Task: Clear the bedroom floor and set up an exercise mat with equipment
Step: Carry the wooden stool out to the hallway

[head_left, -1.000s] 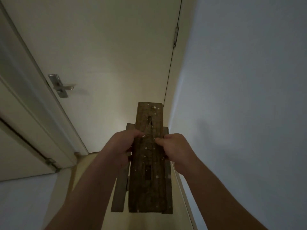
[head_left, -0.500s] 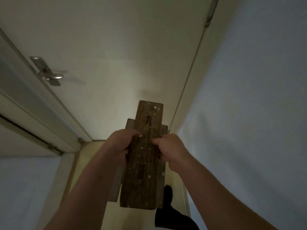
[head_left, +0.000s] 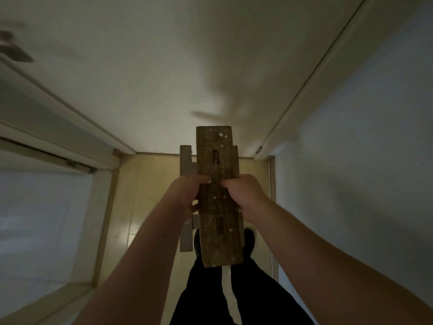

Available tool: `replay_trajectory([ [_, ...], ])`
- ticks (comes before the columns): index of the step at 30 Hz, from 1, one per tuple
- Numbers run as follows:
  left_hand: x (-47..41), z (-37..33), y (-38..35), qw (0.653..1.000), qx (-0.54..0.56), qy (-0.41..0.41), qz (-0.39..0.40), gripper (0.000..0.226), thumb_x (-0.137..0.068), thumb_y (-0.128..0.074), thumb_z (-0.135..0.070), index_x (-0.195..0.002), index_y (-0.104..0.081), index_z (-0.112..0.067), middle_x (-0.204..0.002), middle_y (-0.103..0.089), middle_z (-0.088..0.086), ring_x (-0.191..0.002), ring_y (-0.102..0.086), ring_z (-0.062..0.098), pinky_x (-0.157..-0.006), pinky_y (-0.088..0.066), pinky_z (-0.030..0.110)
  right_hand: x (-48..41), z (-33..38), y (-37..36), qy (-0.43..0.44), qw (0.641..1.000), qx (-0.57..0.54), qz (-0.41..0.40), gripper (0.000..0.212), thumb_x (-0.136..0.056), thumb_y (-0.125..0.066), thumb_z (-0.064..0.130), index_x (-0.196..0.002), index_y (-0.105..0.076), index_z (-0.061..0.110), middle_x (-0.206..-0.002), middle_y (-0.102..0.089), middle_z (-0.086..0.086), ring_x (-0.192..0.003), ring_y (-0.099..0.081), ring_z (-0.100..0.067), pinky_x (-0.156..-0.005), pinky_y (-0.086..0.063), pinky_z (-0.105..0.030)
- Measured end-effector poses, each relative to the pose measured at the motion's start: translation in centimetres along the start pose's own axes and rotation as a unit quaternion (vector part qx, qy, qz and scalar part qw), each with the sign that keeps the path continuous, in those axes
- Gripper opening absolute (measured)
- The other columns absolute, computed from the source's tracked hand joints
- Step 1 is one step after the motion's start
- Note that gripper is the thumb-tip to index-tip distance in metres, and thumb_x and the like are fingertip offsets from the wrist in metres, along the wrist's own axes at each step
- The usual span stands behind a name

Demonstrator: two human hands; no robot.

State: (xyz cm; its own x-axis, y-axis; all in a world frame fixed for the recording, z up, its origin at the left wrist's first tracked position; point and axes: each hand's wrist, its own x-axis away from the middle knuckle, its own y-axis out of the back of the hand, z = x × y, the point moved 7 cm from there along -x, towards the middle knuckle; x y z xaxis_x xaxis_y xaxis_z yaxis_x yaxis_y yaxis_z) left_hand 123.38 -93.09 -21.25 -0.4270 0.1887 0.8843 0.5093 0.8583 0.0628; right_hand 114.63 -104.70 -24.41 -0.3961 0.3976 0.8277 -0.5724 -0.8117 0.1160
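Pale door [head_left: 164, 78] ahead fills upper view. Blurred dark shape [head_left: 14, 52] at its top left, too smeared to identify. Soft shadow [head_left: 222, 109] across door's middle. Door frame [head_left: 316, 90] runs diagonally at right, small round fitting [head_left: 259, 150] at its foot. White wall [head_left: 363, 160] right of frame. Light wooden floor [head_left: 150, 188] below door. Second pale frame [head_left: 46, 146] at left; white panel [head_left: 42, 219] beneath it.
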Motion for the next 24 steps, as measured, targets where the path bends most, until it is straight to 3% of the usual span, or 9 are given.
replay_trajectory([
  [6,-13.3,3.7,-3.6,0.998,-0.047,0.051,-0.004,0.008,-0.095,-0.064,-0.011,-0.104,-0.063,-0.009,-0.103,-0.066,0.01,-0.091,-0.062,0.022,-0.067,-0.051,0.032,-12.3,-6.1,0.2,-0.021,0.998,0.017,-0.054,0.014,-0.095,-0.057,0.025,-0.1,-0.068,0.018,-0.097,-0.07,-0.005,-0.089,-0.067,-0.022,-0.086,-0.057,-0.041],
  [10,-21.8,7.7,-6.2,0.994,-0.071,0.08,-0.014,0.004,-0.094,-0.065,-0.007,-0.093,-0.063,-0.01,-0.101,-0.066,0.01,-0.088,-0.063,0.021,-0.072,-0.054,0.033,-20.2,-11.1,0.9,-0.021,0.995,0.053,-0.085,0.024,-0.094,-0.056,0.024,-0.112,-0.067,0.011,-0.097,-0.067,-0.006,-0.087,-0.065,-0.02,-0.065,-0.05,-0.029],
  [12,-26.1,10.0,-7.8,0.992,-0.087,0.092,-0.02,0.006,-0.093,-0.067,-0.007,-0.098,-0.065,-0.008,-0.107,-0.068,0.013,-0.093,-0.064,0.024,-0.077,-0.055,0.036,-24.2,-14.0,1.6,-0.026,0.992,0.071,-0.104,0.028,-0.095,-0.054,0.023,-0.115,-0.065,0.008,-0.1,-0.067,-0.009,-0.09,-0.065,-0.024,-0.073,-0.055,-0.034],
  [15,-31.0,13.0,-9.9,0.989,-0.106,0.104,-0.013,0.012,-0.092,-0.068,-0.008,-0.105,-0.066,-0.008,-0.105,-0.067,0.011,-0.088,-0.064,0.023,-0.065,-0.054,0.034,-28.8,-17.5,2.7,-0.034,0.988,0.095,-0.121,0.032,-0.094,-0.053,0.023,-0.117,-0.064,0.005,-0.104,-0.067,-0.014,-0.096,-0.065,-0.03,-0.086,-0.057,-0.043],
  [17,-34.2,15.0,-11.2,0.987,-0.112,0.111,-0.01,0.012,-0.093,-0.068,-0.009,-0.104,-0.066,-0.009,-0.101,-0.066,0.008,-0.088,-0.063,0.022,-0.06,-0.052,0.032,-31.9,-19.7,3.5,-0.042,0.986,0.107,-0.123,0.029,-0.093,-0.055,0.022,-0.112,-0.066,0.002,-0.103,-0.068,-0.016,-0.095,-0.066,-0.033,-0.087,-0.057,-0.047],
  [24,-42.4,19.7,-14.2,0.989,-0.099,0.109,0.012,0.025,-0.091,-0.066,-0.008,-0.116,-0.064,-0.01,-0.109,-0.07,0.007,-0.096,-0.067,0.022,-0.07,-0.055,0.034,-39.8,-25.0,5.5,-0.063,0.985,0.107,-0.12,0.023,-0.091,-0.057,0.016,-0.107,-0.068,0.004,-0.094,-0.067,-0.015,-0.088,-0.066,-0.034,-0.084,-0.059,-0.048],
])
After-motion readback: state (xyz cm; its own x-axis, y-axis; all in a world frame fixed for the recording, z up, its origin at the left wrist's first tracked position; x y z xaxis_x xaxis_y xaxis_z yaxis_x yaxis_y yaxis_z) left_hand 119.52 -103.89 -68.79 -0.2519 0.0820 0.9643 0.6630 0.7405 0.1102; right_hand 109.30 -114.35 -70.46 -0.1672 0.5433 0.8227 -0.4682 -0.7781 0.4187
